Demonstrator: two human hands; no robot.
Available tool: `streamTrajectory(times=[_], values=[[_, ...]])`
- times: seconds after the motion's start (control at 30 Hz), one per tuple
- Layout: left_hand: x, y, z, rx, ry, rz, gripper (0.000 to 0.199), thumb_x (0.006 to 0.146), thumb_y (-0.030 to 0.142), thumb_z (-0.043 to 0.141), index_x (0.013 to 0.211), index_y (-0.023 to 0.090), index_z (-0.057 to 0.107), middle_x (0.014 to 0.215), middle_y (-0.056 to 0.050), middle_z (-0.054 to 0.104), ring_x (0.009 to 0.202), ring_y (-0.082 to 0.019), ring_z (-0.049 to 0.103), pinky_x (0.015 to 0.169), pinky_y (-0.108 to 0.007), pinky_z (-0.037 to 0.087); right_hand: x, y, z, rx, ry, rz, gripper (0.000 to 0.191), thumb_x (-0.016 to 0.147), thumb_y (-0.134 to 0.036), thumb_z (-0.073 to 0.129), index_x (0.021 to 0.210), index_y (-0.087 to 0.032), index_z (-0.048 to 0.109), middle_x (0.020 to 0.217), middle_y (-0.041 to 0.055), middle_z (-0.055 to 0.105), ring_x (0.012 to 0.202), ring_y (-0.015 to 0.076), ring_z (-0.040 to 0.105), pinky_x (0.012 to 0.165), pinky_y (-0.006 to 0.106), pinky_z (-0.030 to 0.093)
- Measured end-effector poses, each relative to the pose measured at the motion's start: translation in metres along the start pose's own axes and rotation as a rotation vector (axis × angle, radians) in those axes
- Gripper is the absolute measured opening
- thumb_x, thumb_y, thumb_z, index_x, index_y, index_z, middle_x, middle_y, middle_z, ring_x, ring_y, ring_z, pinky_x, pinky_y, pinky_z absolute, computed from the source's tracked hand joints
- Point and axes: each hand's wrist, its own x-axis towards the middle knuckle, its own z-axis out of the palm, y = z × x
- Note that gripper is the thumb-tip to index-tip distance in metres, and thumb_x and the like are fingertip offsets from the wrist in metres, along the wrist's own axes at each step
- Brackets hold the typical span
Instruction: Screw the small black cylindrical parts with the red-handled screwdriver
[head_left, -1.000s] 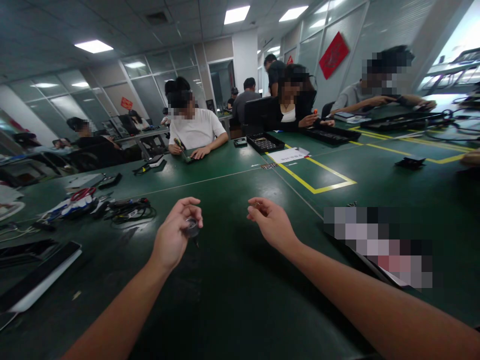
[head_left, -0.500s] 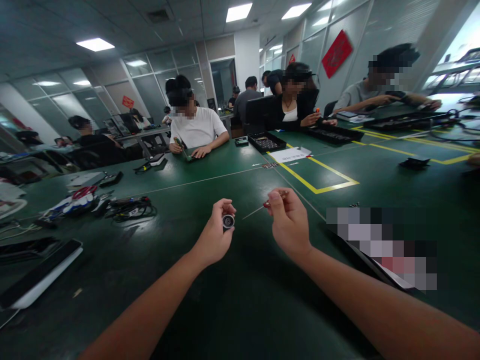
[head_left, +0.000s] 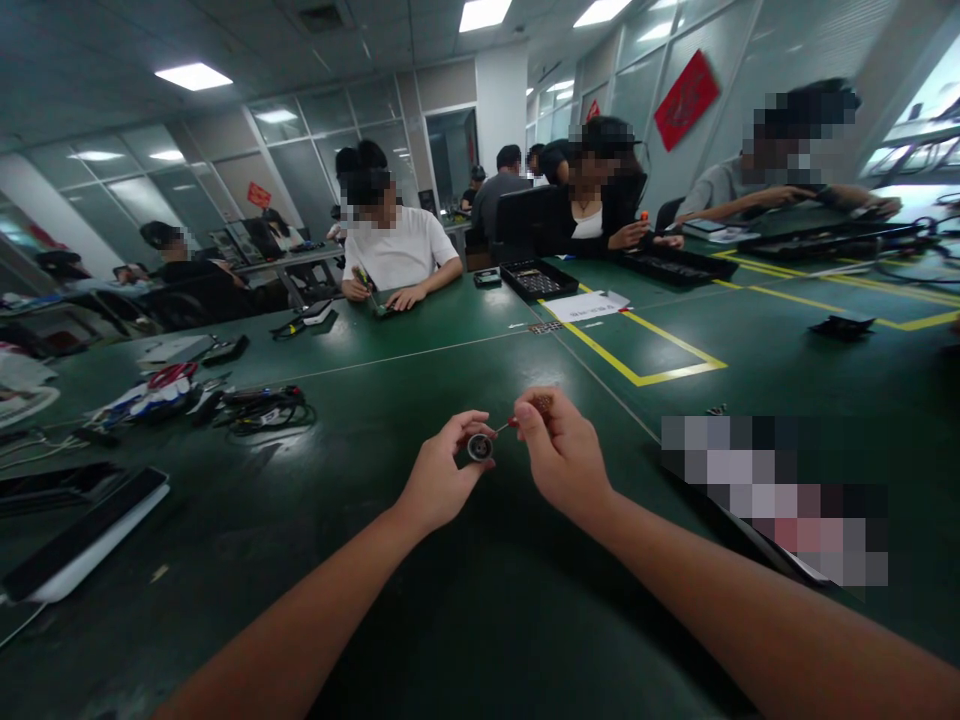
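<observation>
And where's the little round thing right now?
In the head view, the round thing is near the middle, held in the fingers of the left hand, just left of the thin tool in the right hand.

Ceiling (head_left: 97, 60) is kinda dim grey with a vent (head_left: 322, 17) and a few really bright light panels (head_left: 193, 76), and framed glass partitions (head_left: 296, 165) run along the back and right, broken up by a white pillar (head_left: 501, 90) next to a dark doorway (head_left: 450, 140). There's a big tilted red sign (head_left: 687, 100) on the right-hand glass, plus glare at the far right edge. Furniture-wise: one huge, shiny green table (head_left: 367, 620) marked with yellow tape (head_left: 682, 373), a black chair (head_left: 517, 222) behind it, more desks (head_left: 289, 262) back left.
</observation>
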Motion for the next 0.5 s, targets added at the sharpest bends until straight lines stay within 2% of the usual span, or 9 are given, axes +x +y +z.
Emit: streamTrajectory(times=[0.13, 0.3, 0.5], values=[[-0.0017, 0.0001, -0.0004, 0.015, 0.008, 0.0, 0.054, 0.077, 0.003, 0.075, 0.125, 0.024, 0.062, 0.117, -0.005, 0.07, 0.113, -0.022, 0.066, 0.106, -0.04, 0.051, 0.0004, -0.0011, -0.0009, -0.037, 0.024, -0.027, 0.016, 0.101, -0.034, 0.05, 0.092, -0.022, 0.057, 0.069, -0.0031, 0.06, 0.061, 0.0137, 0.061, 0.06, 0.026, 0.043], [-0.0017, -0.0014, -0.0014, 0.062, 0.042, 0.016, 0.04, 0.077, 0.006, 0.079, 0.111, 0.024, 0.07, 0.113, -0.003, 0.071, 0.106, -0.021, 0.068, 0.1, -0.037, 0.054, 0.0008, -0.0028, -0.0022, -0.073, 0.059, -0.042, 0.017, 0.102, -0.033, 0.049, 0.091, -0.022, 0.056, 0.067, -0.0036, 0.059, 0.057, 0.0129, 0.058, 0.057, 0.026, 0.042], [-0.0012, -0.0014, -0.004, 0.164, 0.061, 0.09, 0.041, 0.077, 0.008, 0.081, 0.113, 0.026, 0.071, 0.114, -0.003, 0.071, 0.107, -0.022, 0.068, 0.1, -0.038, 0.054, 0.0001, -0.0037, -0.0031, -0.077, 0.092, -0.056, 0.015, 0.101, -0.032, 0.048, 0.093, -0.022, 0.056, 0.071, -0.0028, 0.062, 0.057, 0.0127, 0.058, 0.056, 0.026, 0.042]])
